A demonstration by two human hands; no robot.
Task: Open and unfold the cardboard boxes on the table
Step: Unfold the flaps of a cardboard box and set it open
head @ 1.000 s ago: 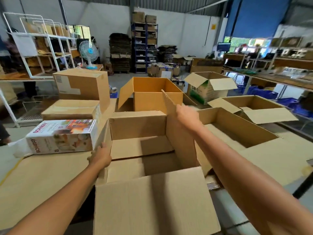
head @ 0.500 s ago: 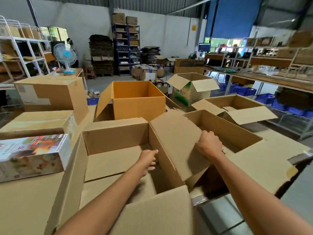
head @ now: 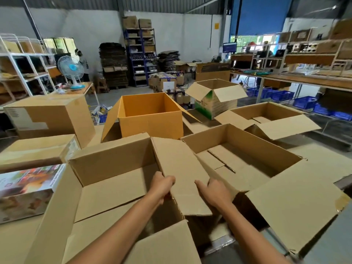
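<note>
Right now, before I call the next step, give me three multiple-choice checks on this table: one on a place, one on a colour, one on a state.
1. Where does the colour-printed carton lie?
A. to the left of the nearest open box
B. inside that box
C. on a wall shelf

2. What colour is the hub of the fan?
A. red
B. blue
C. yellow

3. What are the left hand and right hand doing with the middle flap?
A. both grip its edges
B. only one touches it
C. both hang free

Answers:
1 A: the carton lies on the table by the box's left flap.
2 B: the centre of the fan shows blue.
3 A: fingers curl round the flap from both sides.
</note>
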